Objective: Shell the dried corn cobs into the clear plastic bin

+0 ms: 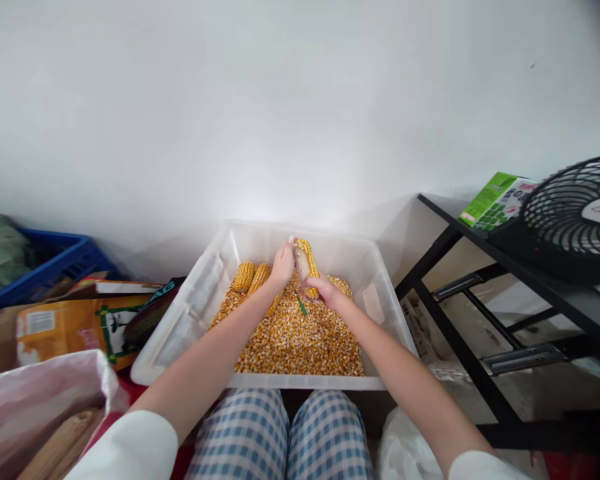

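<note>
Between my two hands is a corn cob (307, 263), partly stripped, with yellow kernels on its right side and a pale bare strip on its left. My left hand (283, 263) is closed at the cob's upper left. Lower down, my right hand (325, 289) grips the cob's bottom end. Beneath them a translucent plastic bin (375, 270) holds a thick layer of loose corn kernels (300, 343). Several whole corn cobs (244, 276) lie on the kernels at the bin's left. A small green object (303, 307) rests among the kernels; its kind is unclear.
Left of the bin are a blue crate (65, 257), an orange bag (73, 327) and a white sack (45, 393) containing bare cobs. A black table (530, 267) at right carries a fan (575, 207) and a green box (497, 200). A white wall (300, 113) stands behind.
</note>
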Action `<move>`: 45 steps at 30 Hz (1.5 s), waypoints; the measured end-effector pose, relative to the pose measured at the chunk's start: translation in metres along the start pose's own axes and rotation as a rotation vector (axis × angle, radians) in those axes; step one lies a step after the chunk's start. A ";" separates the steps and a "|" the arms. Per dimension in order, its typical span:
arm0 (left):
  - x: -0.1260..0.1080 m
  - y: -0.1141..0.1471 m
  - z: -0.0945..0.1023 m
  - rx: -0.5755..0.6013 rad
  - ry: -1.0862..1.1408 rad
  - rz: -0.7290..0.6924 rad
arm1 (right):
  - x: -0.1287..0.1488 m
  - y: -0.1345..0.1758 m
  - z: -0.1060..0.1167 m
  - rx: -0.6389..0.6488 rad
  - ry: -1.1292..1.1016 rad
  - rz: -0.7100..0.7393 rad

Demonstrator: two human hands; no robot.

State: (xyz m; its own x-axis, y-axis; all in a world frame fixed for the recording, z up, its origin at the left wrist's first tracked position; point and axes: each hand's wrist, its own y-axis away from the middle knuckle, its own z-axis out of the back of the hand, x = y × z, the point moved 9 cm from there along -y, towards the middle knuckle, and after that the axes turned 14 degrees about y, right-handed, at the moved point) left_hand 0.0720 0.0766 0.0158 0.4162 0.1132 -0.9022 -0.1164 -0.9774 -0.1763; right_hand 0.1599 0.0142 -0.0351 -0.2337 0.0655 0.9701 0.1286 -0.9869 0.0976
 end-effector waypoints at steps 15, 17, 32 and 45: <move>0.022 -0.007 0.014 -0.185 0.315 0.223 | 0.013 0.002 0.016 -0.400 0.715 0.118; 0.023 -0.009 0.009 -0.129 0.307 0.240 | 0.014 0.003 0.017 -0.405 0.731 0.100; -0.004 0.010 0.005 -0.151 -0.032 -0.125 | 0.007 0.005 -0.008 -0.280 0.123 0.141; 0.004 -0.007 0.001 -0.049 0.215 0.158 | 0.013 0.000 -0.001 -0.246 0.174 0.052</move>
State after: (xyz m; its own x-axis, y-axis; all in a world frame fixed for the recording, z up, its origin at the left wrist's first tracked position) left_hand 0.0737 0.0841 0.0132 0.5791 -0.0766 -0.8117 -0.1532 -0.9881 -0.0160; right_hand 0.1564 0.0146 -0.0230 -0.3974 0.0083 0.9176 -0.0880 -0.9957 -0.0291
